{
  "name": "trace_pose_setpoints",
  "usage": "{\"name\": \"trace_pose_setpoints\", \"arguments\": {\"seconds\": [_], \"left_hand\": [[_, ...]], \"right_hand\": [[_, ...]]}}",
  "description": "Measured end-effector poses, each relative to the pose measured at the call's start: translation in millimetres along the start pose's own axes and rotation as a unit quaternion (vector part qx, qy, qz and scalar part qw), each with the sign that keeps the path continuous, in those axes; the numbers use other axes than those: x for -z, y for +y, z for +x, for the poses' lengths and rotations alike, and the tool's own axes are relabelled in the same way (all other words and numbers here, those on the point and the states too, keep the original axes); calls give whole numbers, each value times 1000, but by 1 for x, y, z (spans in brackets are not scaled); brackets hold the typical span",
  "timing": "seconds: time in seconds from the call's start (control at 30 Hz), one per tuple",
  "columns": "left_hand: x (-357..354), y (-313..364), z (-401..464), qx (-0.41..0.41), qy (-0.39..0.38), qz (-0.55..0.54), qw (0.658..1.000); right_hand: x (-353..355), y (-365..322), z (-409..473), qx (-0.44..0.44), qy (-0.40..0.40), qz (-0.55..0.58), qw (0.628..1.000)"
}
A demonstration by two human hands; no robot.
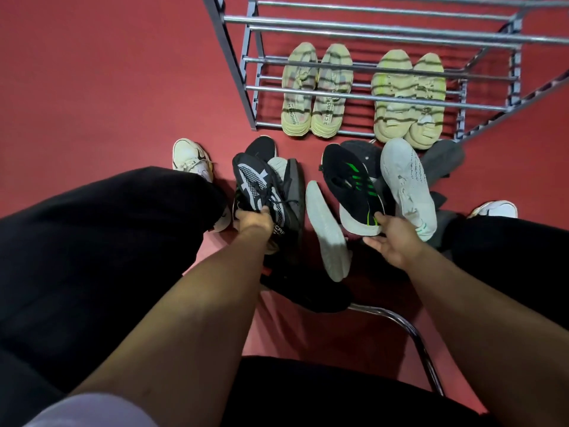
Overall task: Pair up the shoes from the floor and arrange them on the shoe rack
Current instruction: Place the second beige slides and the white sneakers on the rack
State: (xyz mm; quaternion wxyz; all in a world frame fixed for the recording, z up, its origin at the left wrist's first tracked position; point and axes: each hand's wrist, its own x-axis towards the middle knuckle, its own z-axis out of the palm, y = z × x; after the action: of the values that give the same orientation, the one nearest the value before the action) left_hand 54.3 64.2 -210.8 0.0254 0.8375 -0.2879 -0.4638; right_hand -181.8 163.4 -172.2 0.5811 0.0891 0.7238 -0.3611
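The single head camera is looking steeply down and forward from a seated person, close over both forearms. Its wide view is taking in the red floor (92,72) ahead and the rack (385,23) at the top edge.

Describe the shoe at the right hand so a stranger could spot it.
Start at the metal shoe rack; in the floor pile before it, right of centre, lies a black sneaker, the right hand at its heel. It alone has bright green stripes and a white sole.
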Motion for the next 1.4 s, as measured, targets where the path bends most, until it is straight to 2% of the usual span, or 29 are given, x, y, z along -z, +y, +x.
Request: {"name": "trace_pose_setpoints", "arguments": {"seconds": [0.07,0.13,0.33,0.43,0.53,0.6,0.67,0.73,0.83,0.9,0.97,1.07,1.17,1.23,1.27,1.33,1.4], "left_hand": [[-11,-8,17,55,-91,-61,992],[-20,-18,28,51,-111,-54,991],[-21,-11,-3,-152,-123,-70,978],[-33,-11,-12,-215,-163,-17,963],[-40,0,-25,-220,-190,5,957],[-38,1,-23,-217,-141,45,965],[-31,-8,-11,-224,-13,124,967],[-24,-22,12,-167,36,106,980],[-27,-45,59,7,-1,48,999],[-30,-52,71,46,-28,35,998],[-29,-51,61,34,-52,16,998],[-30,-40,43,-5,-90,-20,996],[-46,-25,22,-57,-109,18,992],[-60,-17,2,-134,-130,51,981],[-65,-16,-3,-164,-144,32,975],[-64,-11,-5,-146,-146,-53,977],[-51,-13,11,-84,-88,-121,985]], "right_hand": [[-3,8,2,-7,-8,20,1000],[-5,10,4,-6,-22,14,1000],[2,7,3,30,-36,-34,998],[0,10,13,77,41,-121,989],[1,12,19,114,135,-262,949],[8,13,18,127,181,-387,895],[13,15,15,138,217,-451,855],[15,17,16,154,222,-456,848],[13,17,15,218,204,-454,840],[12,16,16,274,194,-424,841],[10,14,15,312,188,-404,839],[11,10,15,318,179,-406,838],[12,14,16,302,167,-405,846],[10,18,16,302,173,-386,854],[10,19,16,303,179,-378,856],[9,20,18,305,178,-368,860],[9,20,21,296,151,-348,877]]}}
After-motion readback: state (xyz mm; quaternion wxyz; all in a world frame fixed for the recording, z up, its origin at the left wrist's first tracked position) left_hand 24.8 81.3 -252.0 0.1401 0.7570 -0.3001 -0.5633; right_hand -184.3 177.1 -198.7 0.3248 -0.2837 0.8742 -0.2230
